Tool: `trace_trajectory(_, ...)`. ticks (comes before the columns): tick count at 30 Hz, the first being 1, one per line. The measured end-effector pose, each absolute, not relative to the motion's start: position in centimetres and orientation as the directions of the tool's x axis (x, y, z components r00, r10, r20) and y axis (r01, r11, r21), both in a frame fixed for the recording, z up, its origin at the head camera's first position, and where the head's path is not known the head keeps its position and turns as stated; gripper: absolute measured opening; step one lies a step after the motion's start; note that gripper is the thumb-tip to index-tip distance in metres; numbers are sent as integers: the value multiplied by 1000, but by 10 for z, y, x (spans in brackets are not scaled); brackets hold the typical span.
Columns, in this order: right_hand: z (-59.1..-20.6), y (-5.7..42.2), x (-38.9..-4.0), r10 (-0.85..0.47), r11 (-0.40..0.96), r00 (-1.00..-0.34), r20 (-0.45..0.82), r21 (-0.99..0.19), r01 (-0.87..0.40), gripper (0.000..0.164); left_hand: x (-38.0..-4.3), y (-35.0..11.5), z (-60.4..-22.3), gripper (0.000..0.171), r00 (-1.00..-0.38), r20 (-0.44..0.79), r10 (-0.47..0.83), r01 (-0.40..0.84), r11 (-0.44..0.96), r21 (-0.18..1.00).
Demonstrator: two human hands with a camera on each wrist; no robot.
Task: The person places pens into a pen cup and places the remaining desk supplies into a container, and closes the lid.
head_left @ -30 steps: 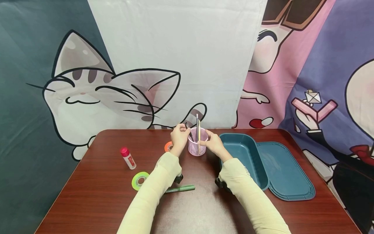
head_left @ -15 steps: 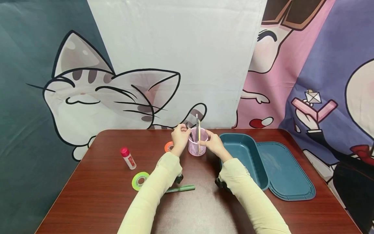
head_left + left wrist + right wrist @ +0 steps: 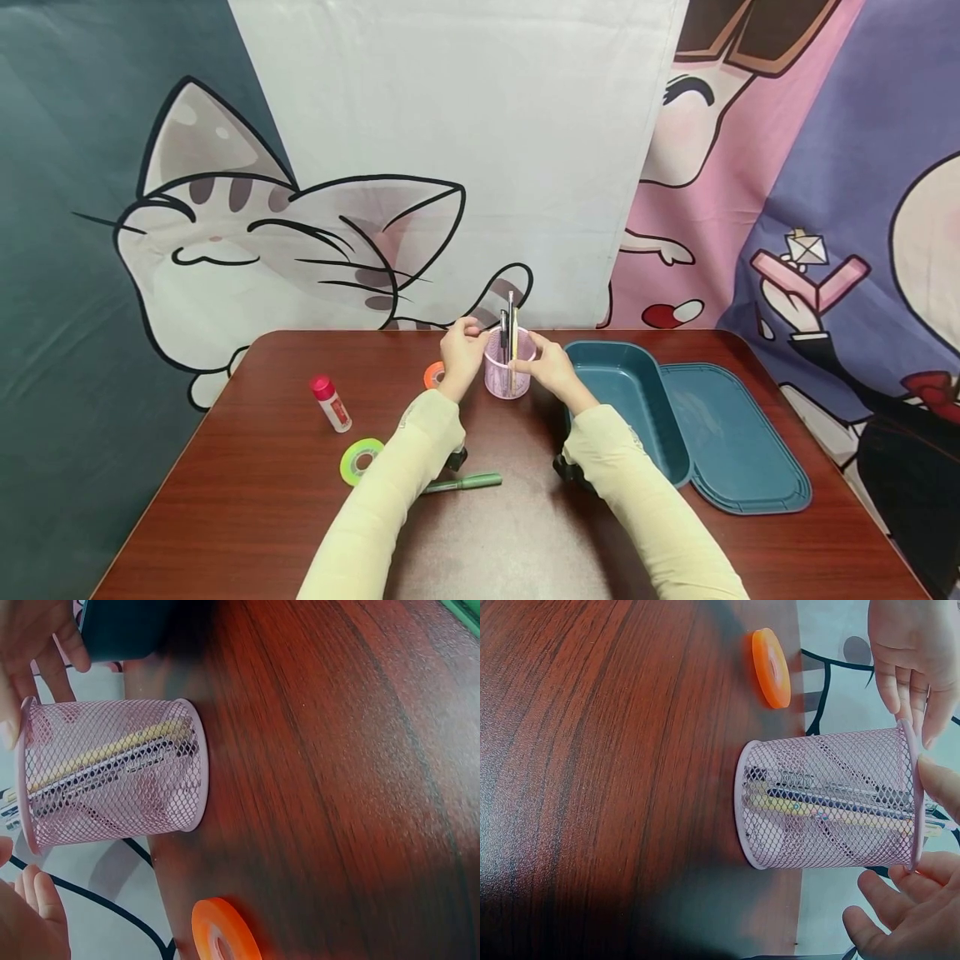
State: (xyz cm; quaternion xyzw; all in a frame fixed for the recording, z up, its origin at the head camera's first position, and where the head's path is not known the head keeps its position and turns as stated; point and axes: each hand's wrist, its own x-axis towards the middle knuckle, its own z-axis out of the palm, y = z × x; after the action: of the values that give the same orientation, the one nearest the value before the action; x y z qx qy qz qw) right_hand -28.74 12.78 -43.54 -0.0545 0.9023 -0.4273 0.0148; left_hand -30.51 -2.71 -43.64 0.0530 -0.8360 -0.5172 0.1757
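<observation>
My right hand [image 3: 553,371] holds the rim of the pink mesh cup [image 3: 495,379] between thumb and fingers; my left hand [image 3: 462,354], fingers loose, is just beside the opposite rim. The cup stands upright on the bench [image 3: 525,542], with pens [image 3: 504,333] inside. An orange tape roll [image 3: 217,930] lies near its left, a teal box [image 3: 663,396] to its right. Nearer me lie a green pen [image 3: 480,481] and green tape [image 3: 348,464].

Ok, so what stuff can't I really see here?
- Glue stick: head view, printing too small to read.
- Green pen: head view, left end behind the left sleeve.
- Teal box: head view, near-left part behind the right sleeve.
- Writing tools in the pink mesh cup: wrist views, mesh and overlap hide their exact number.
</observation>
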Motion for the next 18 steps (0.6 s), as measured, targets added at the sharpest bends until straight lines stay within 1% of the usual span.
trace_trajectory(7,-434,128,-288,-113,609,-993,19,-789,-84,70,-300,-37,-433,27,-944,247,-219,134,430,893)
trace_trajectory(14,-433,128,-286,-106,621,-994,5,-780,-70,71,-292,-51,-436,26,-961,205,-186,105,442,891)
trace_trajectory(18,-433,128,-285,-106,625,-994,12,-777,-76,71,-287,-62,-438,26,-971,199,-131,120,450,885)
